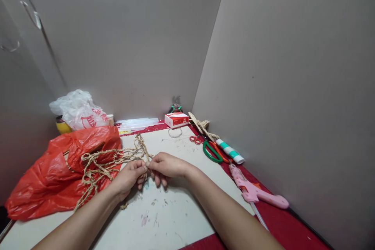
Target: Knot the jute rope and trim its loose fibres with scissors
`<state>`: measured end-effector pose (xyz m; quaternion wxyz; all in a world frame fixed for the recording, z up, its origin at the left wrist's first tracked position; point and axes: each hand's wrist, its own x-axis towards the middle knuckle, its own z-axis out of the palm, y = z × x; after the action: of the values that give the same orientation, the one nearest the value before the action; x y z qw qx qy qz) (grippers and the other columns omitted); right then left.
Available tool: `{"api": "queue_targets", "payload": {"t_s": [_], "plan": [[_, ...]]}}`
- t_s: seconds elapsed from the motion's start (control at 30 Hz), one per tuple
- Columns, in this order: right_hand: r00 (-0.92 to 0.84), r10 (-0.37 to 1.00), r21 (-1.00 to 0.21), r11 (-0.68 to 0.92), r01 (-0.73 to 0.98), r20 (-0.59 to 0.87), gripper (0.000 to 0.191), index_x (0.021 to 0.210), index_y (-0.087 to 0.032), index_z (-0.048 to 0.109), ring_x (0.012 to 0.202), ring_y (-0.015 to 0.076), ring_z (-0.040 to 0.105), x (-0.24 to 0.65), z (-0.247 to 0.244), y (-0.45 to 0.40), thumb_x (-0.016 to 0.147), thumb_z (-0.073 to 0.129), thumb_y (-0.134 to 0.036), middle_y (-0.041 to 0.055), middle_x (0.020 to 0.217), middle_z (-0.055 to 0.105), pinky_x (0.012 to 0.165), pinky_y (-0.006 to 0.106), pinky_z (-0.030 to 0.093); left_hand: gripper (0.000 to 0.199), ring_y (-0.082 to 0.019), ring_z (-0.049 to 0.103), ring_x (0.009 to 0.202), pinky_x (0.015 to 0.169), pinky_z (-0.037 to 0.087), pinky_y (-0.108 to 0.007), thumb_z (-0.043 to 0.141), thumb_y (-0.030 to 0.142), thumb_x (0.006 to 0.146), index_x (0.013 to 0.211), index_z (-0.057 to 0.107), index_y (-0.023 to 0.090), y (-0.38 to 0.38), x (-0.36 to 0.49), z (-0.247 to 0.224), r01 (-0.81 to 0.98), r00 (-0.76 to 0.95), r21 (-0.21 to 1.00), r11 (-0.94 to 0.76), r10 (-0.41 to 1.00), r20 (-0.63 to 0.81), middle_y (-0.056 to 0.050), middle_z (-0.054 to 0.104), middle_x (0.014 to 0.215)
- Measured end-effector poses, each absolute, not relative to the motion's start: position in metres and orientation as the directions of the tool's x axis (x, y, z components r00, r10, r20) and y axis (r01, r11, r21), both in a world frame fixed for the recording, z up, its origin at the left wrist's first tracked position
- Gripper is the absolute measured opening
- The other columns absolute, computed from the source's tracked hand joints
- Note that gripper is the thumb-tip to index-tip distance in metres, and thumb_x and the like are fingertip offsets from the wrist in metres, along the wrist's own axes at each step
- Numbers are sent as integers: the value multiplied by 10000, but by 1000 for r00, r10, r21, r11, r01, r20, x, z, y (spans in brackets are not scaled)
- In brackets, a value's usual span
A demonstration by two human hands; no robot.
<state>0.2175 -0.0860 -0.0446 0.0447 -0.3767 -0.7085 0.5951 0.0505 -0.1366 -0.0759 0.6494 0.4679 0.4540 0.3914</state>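
Both hands meet over the white board, fingertips close together on a braided straw rope. My left hand pinches the rope between thumb and forefinger. From the other side, my right hand pinches it too, its thumb touching the left fingertips. Loose loops of the same rope spread left over a red plastic bag. One end shows below my left wrist. The exact spot under the fingertips is hidden.
A pink glue gun, green-handled scissors, small red scissors and a striped roll lie along the right. At the back are a red-white box, pliers, glue sticks and a white bag. Grey partitions enclose the table.
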Motion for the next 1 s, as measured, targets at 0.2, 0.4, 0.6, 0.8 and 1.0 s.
{"api": "queue_targets", "payload": {"t_s": [0.2,0.4,0.6,0.8,1.0], "plan": [[-734,582,-930,-125,346,-351,308,622,-155,468,304,46,448,215,-59,-80,902,447,-280,-25,458,581,297,147,249,260,-58,309,415,413,295,-191,622,394,756,711,504,167,-139,53,-74,-20,262,978,208,945,-195,74,383,487],[-727,579,-922,-127,366,-369,288,715,-153,499,310,52,466,217,-55,-80,915,448,-355,-24,483,602,284,144,252,247,-63,312,414,420,309,-200,591,393,782,724,496,173,-139,53,-76,12,258,986,164,953,-161,79,378,484],[-769,524,-928,-141,346,-366,431,665,-138,515,289,47,440,217,-61,-79,890,473,-504,-12,451,589,284,148,250,306,-60,343,416,431,295,-200,582,444,789,698,521,159,-139,55,-71,56,228,992,115,966,-125,61,420,492],[-771,533,-937,-205,282,-349,409,593,-144,495,253,37,367,220,-65,-74,840,568,-462,-30,389,552,271,146,242,298,-61,332,411,423,300,-199,592,444,778,722,521,160,-139,55,-71,84,218,991,100,969,-116,73,401,488],[-760,525,-923,-197,331,-384,454,627,-129,538,284,47,444,219,-63,-76,823,557,-538,3,456,611,258,140,236,301,-57,344,410,421,298,-198,569,440,791,714,512,155,-138,55,-73,113,238,992,62,967,-88,63,439,504]]}}
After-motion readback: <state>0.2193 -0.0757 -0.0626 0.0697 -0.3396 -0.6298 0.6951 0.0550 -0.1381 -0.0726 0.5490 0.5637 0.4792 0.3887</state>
